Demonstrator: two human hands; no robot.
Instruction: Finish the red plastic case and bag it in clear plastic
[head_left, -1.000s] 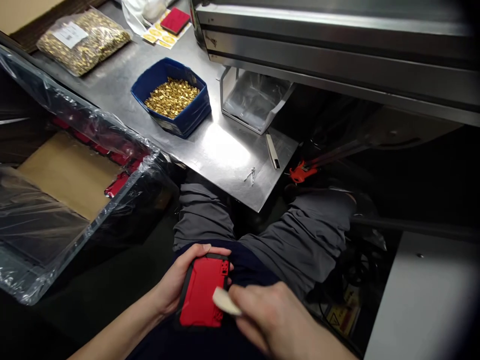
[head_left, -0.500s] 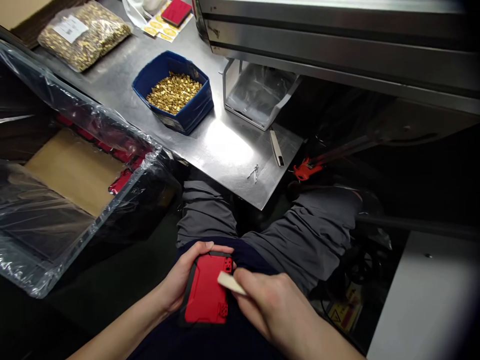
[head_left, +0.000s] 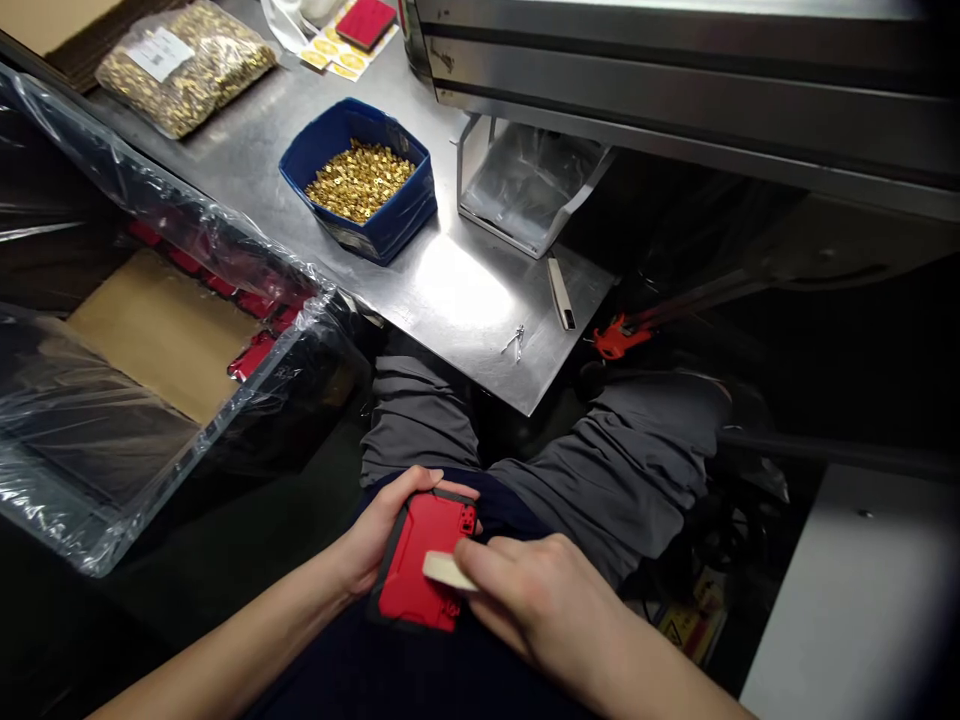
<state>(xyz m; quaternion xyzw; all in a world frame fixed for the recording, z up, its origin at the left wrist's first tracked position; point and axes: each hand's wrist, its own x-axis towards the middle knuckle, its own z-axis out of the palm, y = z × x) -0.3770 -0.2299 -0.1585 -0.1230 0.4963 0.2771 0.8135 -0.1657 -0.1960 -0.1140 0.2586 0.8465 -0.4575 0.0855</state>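
Gripped the thin red-and-black rectangular case, apparently moulded plastic point(head_left: 411, 558), in the left hand point(head_left: 377, 528) — closed around the left side and far end, with fingertips just showing at the right edge. Pinched the flat cream-coloured blunt-ended bar point(head_left: 444, 571) between thumb and fingers of the right hand point(head_left: 536, 592), with its tip over the red face. Could not tell contact from a slight gap there.

Judged the case light and fairly stiff, perhaps with some give in the black rim, a little slippery on the smooth red face, and not especially fragile. Seemed best held by the dark long edges, clear of the patterned corners.

Sat low in front of the navy cloth point(head_left: 514, 508) at the waist, red side up. Ran lengthwise away from the body — far end leaning slightly right, patterned corners both on the right.

Saw farther out, past the grey fabric trousers point(head_left: 420, 415), the shiny metal table point(head_left: 480, 345) bearing a deep-blue plastic bin point(head_left: 409, 225) of small gold-coloured parts point(head_left: 360, 182).
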